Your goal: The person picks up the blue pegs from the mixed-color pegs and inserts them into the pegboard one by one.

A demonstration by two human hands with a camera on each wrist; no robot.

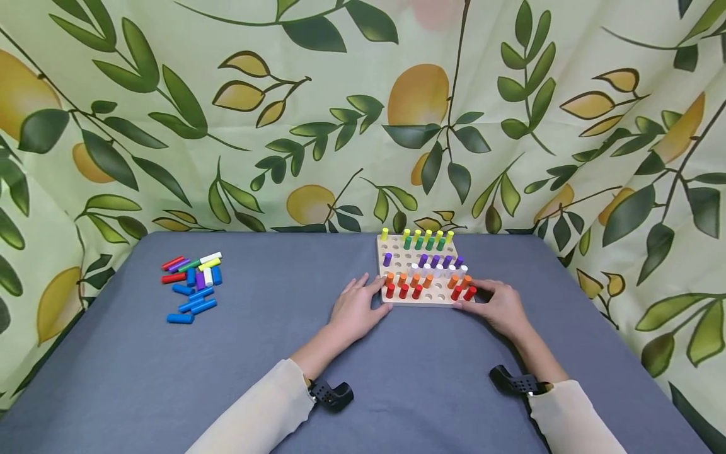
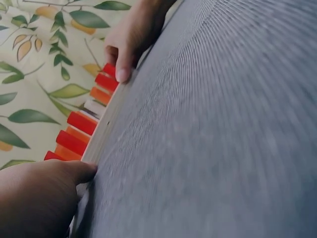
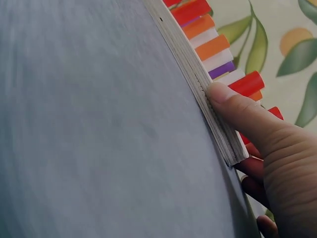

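Observation:
A wooden pegboard (image 1: 422,303) lies on the table with rows of colored pegs standing in it: yellow at the back, then green, purple, white, orange and red at the front. Some holes in the rows hold no peg. My left hand (image 1: 357,309) holds the board's front left corner, thumb on the front edge (image 2: 101,131) and fingers along the left side. At the front right corner my right hand (image 1: 501,309) grips the board, its thumb (image 3: 223,92) pressed on the front edge near a red peg (image 3: 247,84) and its other fingers around the side.
On the left of the grey-blue cloth (image 1: 272,277) lies a loose pile of pegs, several blue ones (image 1: 180,319) at its near side, with red, purple, green, white and yellow ones (image 1: 209,265) behind. A leaf-and-fruit patterned curtain (image 1: 340,157) hangs behind the table.

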